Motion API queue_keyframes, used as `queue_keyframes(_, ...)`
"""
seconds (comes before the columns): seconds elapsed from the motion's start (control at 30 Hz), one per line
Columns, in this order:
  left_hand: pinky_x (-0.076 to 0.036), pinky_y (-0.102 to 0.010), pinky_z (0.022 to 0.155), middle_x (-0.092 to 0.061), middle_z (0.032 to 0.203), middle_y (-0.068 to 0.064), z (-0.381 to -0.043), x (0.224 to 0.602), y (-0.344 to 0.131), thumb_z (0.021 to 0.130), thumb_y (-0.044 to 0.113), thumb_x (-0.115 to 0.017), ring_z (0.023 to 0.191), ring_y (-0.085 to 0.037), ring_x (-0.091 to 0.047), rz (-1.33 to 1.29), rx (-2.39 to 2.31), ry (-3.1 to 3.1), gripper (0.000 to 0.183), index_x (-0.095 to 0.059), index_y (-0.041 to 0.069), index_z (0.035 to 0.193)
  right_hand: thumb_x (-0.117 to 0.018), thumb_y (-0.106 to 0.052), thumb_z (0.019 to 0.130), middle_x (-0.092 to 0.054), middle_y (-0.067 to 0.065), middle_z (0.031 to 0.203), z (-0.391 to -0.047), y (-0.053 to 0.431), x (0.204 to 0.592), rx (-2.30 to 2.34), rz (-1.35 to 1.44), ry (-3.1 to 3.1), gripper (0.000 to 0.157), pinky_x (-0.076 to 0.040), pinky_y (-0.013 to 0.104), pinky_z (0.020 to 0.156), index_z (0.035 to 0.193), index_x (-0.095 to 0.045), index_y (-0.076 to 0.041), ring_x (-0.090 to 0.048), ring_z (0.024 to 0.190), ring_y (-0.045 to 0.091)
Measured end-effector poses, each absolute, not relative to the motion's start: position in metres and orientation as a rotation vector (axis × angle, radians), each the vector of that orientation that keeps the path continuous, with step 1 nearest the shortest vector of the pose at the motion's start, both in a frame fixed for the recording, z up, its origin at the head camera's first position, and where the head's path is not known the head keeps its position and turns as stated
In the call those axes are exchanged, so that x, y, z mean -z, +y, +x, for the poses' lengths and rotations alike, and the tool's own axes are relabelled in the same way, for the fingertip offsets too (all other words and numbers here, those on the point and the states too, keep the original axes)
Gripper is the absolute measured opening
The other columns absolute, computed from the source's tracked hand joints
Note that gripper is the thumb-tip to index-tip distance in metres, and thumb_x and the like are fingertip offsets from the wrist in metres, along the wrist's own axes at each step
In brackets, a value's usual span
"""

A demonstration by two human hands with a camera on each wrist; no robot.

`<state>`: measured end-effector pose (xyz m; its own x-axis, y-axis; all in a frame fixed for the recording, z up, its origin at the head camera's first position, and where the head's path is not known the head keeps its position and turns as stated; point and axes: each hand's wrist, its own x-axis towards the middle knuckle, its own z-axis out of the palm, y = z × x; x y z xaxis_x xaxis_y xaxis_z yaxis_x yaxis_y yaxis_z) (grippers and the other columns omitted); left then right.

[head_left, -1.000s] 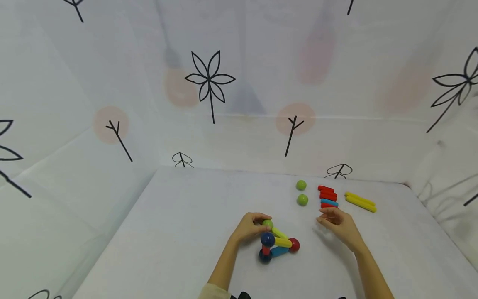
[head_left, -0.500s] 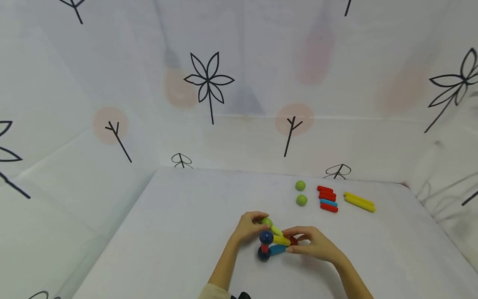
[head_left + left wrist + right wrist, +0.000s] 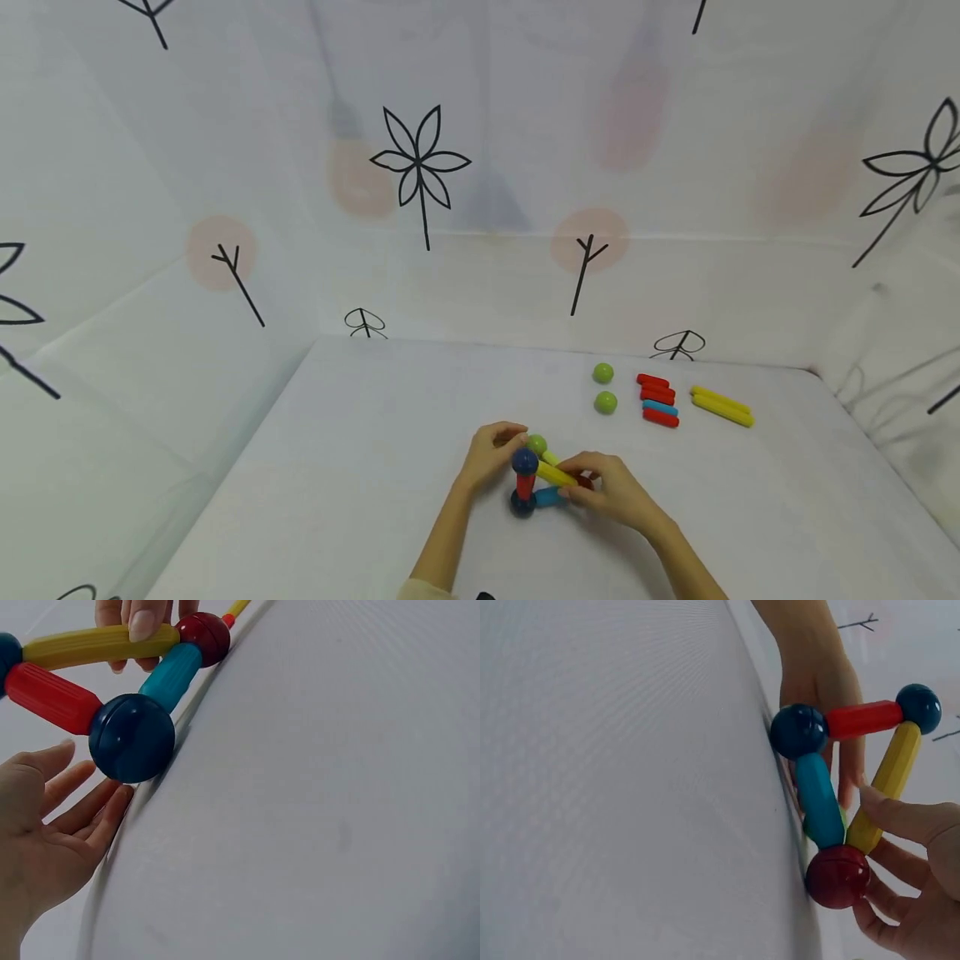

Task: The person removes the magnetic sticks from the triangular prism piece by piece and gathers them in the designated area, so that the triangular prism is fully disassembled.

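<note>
- With the right hand (image 3: 618, 497), pinches the long yellow rod (image 3: 898, 761) of a ball-and-rod frame (image 3: 553, 474), thumb on one face and fingers behind, close to the red ball (image 3: 838, 877).
- Has the left hand (image 3: 489, 454) loosely spread, thumb apart from fingers, just left of the green ball (image 3: 536, 444); hard to tell whether touching.
- Has the frame between both hands, the long yellow rod's long axis sloping from the right fingertips up and leftward to the upper navy ball (image 3: 525, 461).
- Left of the right hand, has the short red rod (image 3: 864, 720) nearly upright, joining the upper navy ball to the lower navy ball (image 3: 132, 738).
- Runs low along the blue rod (image 3: 819, 799) from the lower navy ball to the red ball, and forward-left from the right fingertips along the greenish-yellow rod (image 3: 551, 458) toward the green ball.
- Well ahead of the right hand, shows loose green balls (image 3: 606, 402), red rods (image 3: 661, 418), a loose blue rod (image 3: 660, 408) and loose yellow rods (image 3: 722, 411).
- Offers wide tabletop (image 3: 360, 450) left of the left hand; far ahead, meets a backdrop cloth (image 3: 487, 283) printed with flowers and twigs.
</note>
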<state>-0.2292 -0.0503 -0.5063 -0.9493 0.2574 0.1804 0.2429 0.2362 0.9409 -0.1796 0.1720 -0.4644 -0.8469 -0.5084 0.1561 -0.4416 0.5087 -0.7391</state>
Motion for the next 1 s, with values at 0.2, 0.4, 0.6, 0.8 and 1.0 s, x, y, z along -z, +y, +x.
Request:
queue_keyframes(0.2, -0.054, -0.026, 0.071, -0.066, 0.098, -0.024, -0.217, 0.489, -0.055, 0.098, 0.007, -0.045, 0.079, -0.018, -0.064, 0.411, -2.022, 2.334, 0.028, -0.061, -0.013, 0.108, -0.069, -0.015, 0.084, -0.067, 0.004, 0.095, -0.184, 0.165, 0.47, 1.254, -0.77, 2.769, 0.026, -0.049, 0.022, 0.067, 0.106, -0.066, 0.0, -0.053, 0.077, 0.007)
queue_keyframes(0.4, -0.055, -0.035, 0.075, -0.065, 0.094, -0.029, -0.2, 0.47, -0.06, 0.092, -0.005, -0.04, 0.079, -0.025, -0.066, 0.373, -2.086, 2.251, 0.027, -0.056, -0.018, 0.109, -0.068, -0.01, 0.084, -0.065, 0.004, 0.091, -0.188, 0.157, 0.474, 1.292, -0.646, 2.818, 0.026, -0.05, 0.019, 0.066, 0.108, -0.065, 0.001, -0.053, 0.076, 0.011)
queue_keyframes(0.6, -0.052, -0.035, 0.084, -0.065, 0.104, -0.025, -0.202, 0.477, -0.065, 0.08, -0.009, -0.044, 0.095, -0.032, -0.063, 0.417, -1.936, 2.332, 0.037, -0.058, -0.013, 0.114, -0.069, -0.008, 0.084, -0.065, 0.005, 0.091, -0.196, 0.15, 0.477, 1.359, -0.54, 2.847, 0.026, -0.051, 0.019, 0.066, 0.108, -0.065, 0.002, -0.055, 0.074, 0.013)
queue_keyframes(0.8, -0.052, -0.033, 0.084, -0.065, 0.108, -0.022, -0.214, 0.502, -0.065, 0.083, -0.002, -0.061, 0.099, -0.033, -0.063, 0.517, -1.932, 2.353, 0.033, -0.06, -0.009, 0.115, -0.069, -0.003, 0.082, -0.066, 0.008, 0.094, -0.199, 0.147, 0.478, 1.404, -0.538, 2.886, 0.027, -0.051, 0.019, 0.066, 0.108, -0.065, 0.003, -0.058, 0.075, 0.016)
queue_keyframes(1.0, -0.053, -0.028, 0.079, -0.067, 0.103, -0.02, -0.215, 0.507, -0.06, 0.08, 0.007, -0.071, 0.093, -0.028, -0.065, 0.548, -1.936, 2.448, 0.033, -0.064, -0.007, 0.109, -0.07, -0.002, 0.082, -0.067, 0.011, 0.099, -0.201, 0.142, 0.478, 1.39, -0.637, 2.942, 0.032, -0.052, 0.021, 0.067, 0.112, -0.063, 0.002, -0.06, 0.081, 0.019)
